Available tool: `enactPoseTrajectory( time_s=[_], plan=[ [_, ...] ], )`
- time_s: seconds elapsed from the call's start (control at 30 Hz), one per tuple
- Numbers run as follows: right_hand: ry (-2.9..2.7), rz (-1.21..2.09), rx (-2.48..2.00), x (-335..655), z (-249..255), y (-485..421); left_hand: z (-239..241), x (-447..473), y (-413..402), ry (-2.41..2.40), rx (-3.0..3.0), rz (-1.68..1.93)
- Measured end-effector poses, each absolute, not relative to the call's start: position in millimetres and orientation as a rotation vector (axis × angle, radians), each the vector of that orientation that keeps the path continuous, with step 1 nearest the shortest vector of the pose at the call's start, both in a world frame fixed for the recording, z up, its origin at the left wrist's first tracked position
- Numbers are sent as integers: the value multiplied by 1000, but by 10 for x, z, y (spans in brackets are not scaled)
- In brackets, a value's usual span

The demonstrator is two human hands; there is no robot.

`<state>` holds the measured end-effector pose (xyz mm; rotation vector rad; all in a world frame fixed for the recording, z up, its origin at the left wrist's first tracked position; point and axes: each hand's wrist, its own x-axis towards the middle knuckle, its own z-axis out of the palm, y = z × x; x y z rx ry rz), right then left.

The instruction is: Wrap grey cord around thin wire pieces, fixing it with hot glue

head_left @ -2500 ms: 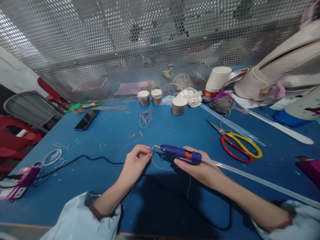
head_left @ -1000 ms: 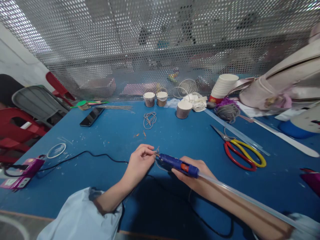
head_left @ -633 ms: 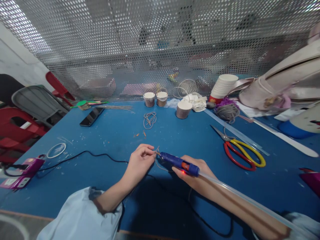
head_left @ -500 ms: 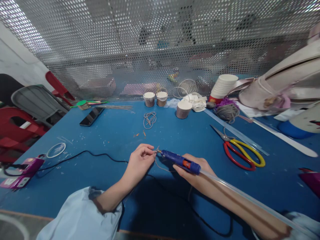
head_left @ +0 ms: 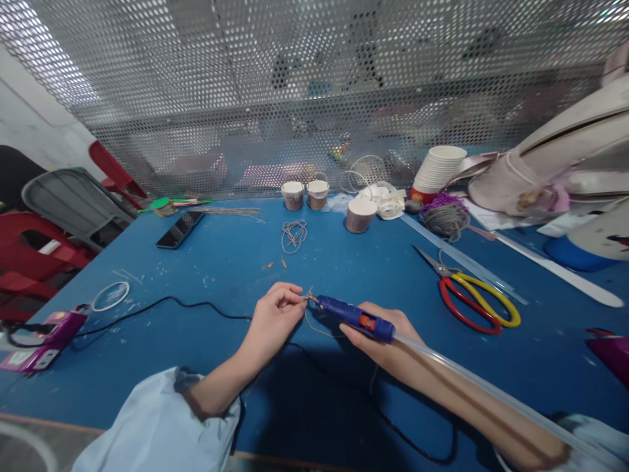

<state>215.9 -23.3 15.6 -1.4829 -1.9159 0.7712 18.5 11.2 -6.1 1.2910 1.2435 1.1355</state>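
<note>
Right hand [head_left: 386,353] grips a blue plastic glue gun [head_left: 348,313], nozzle [head_left: 313,299] beside the left hand [head_left: 278,314], which pinches thin greyish cord [head_left: 309,293].

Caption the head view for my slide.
Over a blue table, the right hand aims a glue gun at thin cord in the left hand.

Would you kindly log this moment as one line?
left hand: pinching thin cord; right hand: holding blue glue gun, nozzle near cord; scissors: on table
</note>
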Motion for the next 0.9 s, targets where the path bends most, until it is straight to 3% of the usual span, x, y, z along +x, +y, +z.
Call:
enactPoseTrajectory(
  time_s=[0.2,0.37,0.5,0.83,0.9],
  plan=[
    [-1617,789,-1652,2300,211,-65,-76,155,124,1228,1198,1140],
    [-1767,466,-1783,2464,-41,253,-28,174,113,1169,1043,1134],
    [-1856,491,-1801,2499,-149,323,18,182,94,1127,983,1146],
    [-1838,191,-1902,2831,-13,-324,110,139,92,1127,958,1213],
    [-1868,347,-1836,2733,79,-475,109,153,87,1125,964,1201]
  ],
)
